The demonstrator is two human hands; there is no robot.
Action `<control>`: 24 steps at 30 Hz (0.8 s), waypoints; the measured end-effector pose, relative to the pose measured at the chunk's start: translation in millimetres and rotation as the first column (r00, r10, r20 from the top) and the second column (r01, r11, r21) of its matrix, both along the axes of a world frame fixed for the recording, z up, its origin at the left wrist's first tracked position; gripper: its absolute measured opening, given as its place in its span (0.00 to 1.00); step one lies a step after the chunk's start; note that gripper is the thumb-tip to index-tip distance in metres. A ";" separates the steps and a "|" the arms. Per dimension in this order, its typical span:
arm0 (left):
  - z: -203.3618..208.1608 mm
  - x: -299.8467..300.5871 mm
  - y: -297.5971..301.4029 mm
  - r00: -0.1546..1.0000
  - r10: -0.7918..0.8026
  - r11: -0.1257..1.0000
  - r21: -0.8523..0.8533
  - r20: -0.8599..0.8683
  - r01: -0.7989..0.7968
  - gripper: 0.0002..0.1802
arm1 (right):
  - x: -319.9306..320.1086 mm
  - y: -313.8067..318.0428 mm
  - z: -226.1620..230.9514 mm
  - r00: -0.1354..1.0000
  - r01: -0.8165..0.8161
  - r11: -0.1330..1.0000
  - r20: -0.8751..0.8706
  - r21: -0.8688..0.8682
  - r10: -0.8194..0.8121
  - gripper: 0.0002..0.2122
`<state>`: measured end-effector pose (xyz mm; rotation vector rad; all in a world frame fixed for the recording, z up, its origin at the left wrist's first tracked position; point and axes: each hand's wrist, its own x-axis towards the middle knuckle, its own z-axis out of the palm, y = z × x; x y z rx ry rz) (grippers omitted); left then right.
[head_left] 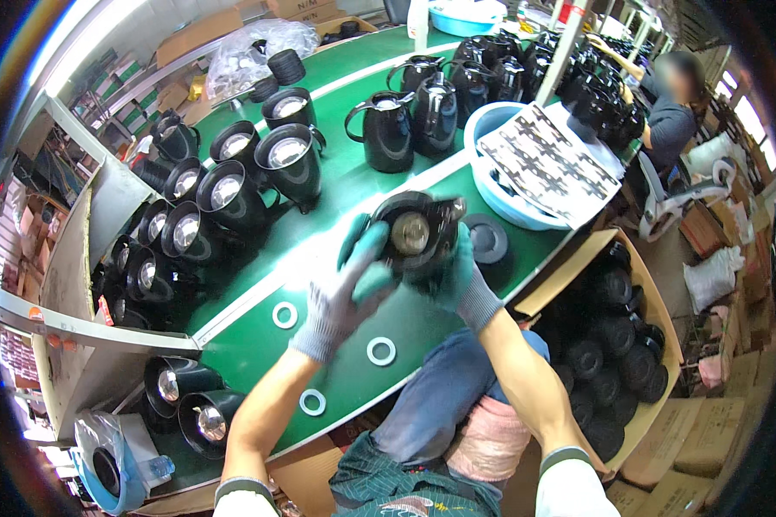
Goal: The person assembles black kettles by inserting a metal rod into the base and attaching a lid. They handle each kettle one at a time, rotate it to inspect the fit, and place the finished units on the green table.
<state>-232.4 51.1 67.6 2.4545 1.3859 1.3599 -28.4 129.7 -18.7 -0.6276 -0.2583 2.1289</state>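
Observation:
A black vacuum jug (418,258) is held up over the green table, its round opening with a shiny liner turned toward me. My left hand (358,280), in a grey and teal glove, grips the jug's left side. Gloved the same way, my right hand (464,280) closes round its right side, below the spout; some of those fingers are hidden. Three white rings lie near my left forearm: one ring (284,314), a second ring (381,351) and a third ring (313,401). Just past my right hand lies a round black disc (488,240).
Several open black jugs (224,191) stand at the left, with closed jugs (388,129) at the back. A blue basin (483,177) bears a patterned sheet. Black round parts fill a carton (569,267) at my right. Another person (671,112) is at the far right.

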 end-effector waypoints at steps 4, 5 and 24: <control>-27.4 -0.1 112.1 0.988 0.144 0.982 -0.132 0.047 -0.137 0.37 | -55.5 65.9 9.6 0.974 0.115 0.971 -0.169 -0.211 -0.152 0.37; -47.2 -6.1 134.9 0.971 0.231 0.959 -0.181 0.055 -0.218 0.35 | -75.8 81.6 -0.8 0.984 0.111 0.986 -0.123 -0.122 -0.126 0.35; -32.8 -130.0 152.5 0.772 0.465 0.864 0.032 -0.433 -0.503 0.28 | -96.2 103.6 -23.7 0.676 -0.115 0.771 0.618 0.626 -0.401 0.35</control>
